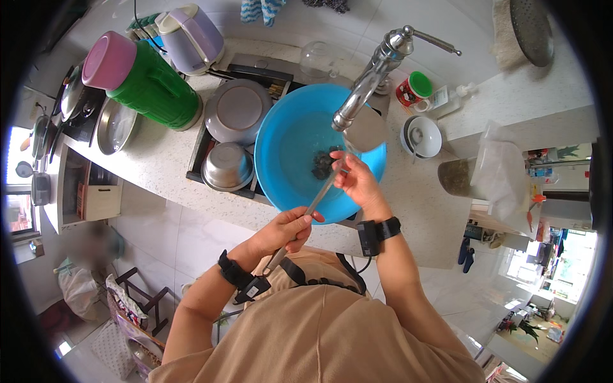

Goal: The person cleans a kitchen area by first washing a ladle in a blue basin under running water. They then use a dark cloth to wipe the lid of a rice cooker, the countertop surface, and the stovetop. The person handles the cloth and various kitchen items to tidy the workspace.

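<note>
My left hand (287, 230) is closed around the handle of a long metal utensil (322, 194), which looks like a ladle or skimmer. Further up, the fingers of my right hand (354, 177) pinch its shaft near the round head (366, 130). That head is over the right side of a blue plastic basin (287, 139), partly behind the faucet spout. Water and a dark clump (323, 163) of something I cannot identify lie in the basin. A chrome faucet (364, 86) reaches over the rim.
Left of the basin are an upturned bowl (238, 109), a metal bowl (227, 165), a green thermos (153, 88) and an electric kettle (190, 40). To the right stand white bowls (426, 136), a green-lidded red container (414, 89) and a pump bottle (445, 101).
</note>
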A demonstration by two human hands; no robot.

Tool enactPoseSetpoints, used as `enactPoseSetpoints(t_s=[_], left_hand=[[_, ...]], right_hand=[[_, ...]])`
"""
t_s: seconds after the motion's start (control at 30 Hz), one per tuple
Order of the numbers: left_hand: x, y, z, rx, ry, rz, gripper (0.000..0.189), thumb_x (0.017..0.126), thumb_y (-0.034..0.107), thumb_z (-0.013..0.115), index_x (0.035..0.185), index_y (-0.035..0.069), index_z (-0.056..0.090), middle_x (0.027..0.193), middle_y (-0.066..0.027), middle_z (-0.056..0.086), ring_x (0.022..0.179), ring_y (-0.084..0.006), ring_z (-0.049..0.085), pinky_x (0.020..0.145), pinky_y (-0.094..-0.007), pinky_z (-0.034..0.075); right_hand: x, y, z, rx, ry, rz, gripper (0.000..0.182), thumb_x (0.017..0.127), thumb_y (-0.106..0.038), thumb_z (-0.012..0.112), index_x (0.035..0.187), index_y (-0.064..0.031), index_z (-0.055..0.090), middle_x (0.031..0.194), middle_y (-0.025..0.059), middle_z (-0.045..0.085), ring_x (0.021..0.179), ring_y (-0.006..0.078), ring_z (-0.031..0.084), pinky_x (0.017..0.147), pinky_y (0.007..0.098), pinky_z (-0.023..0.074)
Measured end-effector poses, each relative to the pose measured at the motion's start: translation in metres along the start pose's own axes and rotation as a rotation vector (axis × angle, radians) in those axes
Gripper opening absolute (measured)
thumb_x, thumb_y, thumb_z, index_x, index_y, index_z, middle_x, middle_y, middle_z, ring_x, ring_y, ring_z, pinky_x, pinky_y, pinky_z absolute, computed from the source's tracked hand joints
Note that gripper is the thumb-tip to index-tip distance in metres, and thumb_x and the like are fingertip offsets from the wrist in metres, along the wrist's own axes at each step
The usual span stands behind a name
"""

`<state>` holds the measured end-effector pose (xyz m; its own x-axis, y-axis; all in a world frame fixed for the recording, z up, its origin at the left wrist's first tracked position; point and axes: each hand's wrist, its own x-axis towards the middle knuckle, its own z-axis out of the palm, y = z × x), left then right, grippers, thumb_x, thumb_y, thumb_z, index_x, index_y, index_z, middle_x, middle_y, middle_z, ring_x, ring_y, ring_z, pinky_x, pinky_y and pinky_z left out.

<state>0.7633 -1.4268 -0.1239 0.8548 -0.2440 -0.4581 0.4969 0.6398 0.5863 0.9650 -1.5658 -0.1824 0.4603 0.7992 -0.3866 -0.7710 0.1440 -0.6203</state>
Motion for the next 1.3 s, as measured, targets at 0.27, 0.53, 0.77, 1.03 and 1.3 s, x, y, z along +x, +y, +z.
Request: enactPoseSetpoints(t_s=[0.27,0.53,0.77,1.03,1.3], left_hand=[[0.031,0.05,-0.007,0.749,-0.034,0.107,0.026,0.091,0.022,0.058,0.111,0.005,0.059,0.063,0.0001,0.046,0.054,-0.0071,0.044,0.049,-0.0249,0.036],[0.107,0.045,-0.06,1.432,0.562,0.392,0.039,0.08,0.017,0.063,0.116,0.005,0.055,0.104,-0.0169,0.057,0.099,-0.0316,0.057,0.083,-0.0415,0.046],[0.173,-0.001,-0.058,1.621,0.684,0.075,0.058,0.079,0.024,0.063,0.132,0.008,0.044,0.124,-0.0196,0.046,0.12,-0.036,0.044,0.1,-0.0463,0.036],[0.196,-0.026,-0.078,1.488,0.606,-0.036,0.029,0.081,0.012,0.052,0.107,0.009,0.065,0.108,-0.0193,0.06,0.1,-0.0355,0.059,0.085,-0.0402,0.048],[0.175,0.012,-0.015,0.372,0.638,0.648,0.027,0.081,0.002,0.054,0.107,0.004,0.06,0.089,-0.0126,0.063,0.084,-0.0288,0.062,0.077,-0.0353,0.048]], right_hand=[[-0.029,-0.058,-0.025,-0.099,-0.118,-0.212,0.023,0.09,-0.023,0.06,0.088,-0.001,0.061,0.08,0.0107,0.063,0.062,0.0196,0.062,0.059,0.0305,0.0516],[-0.039,-0.095,0.037,-0.457,0.285,-0.583,0.017,0.091,-0.015,0.06,0.088,0.0017,0.062,0.082,0.0094,0.064,0.067,0.0187,0.066,0.061,0.0302,0.0559],[-0.029,-0.084,0.051,-0.776,0.583,-0.758,0.02,0.091,-0.014,0.061,0.092,0.0053,0.062,0.082,0.0097,0.064,0.061,0.0154,0.065,0.055,0.024,0.0536],[-0.02,-0.078,0.054,-0.809,0.7,-0.771,0.018,0.089,-0.01,0.061,0.086,0.0082,0.062,0.067,0.0099,0.063,0.057,0.0154,0.064,0.052,0.0229,0.052],[-0.012,-0.067,0.058,-0.787,0.695,-0.723,0.024,0.091,-0.017,0.059,0.086,0.0062,0.062,0.066,0.0101,0.065,0.058,0.0152,0.064,0.052,0.023,0.0509]])
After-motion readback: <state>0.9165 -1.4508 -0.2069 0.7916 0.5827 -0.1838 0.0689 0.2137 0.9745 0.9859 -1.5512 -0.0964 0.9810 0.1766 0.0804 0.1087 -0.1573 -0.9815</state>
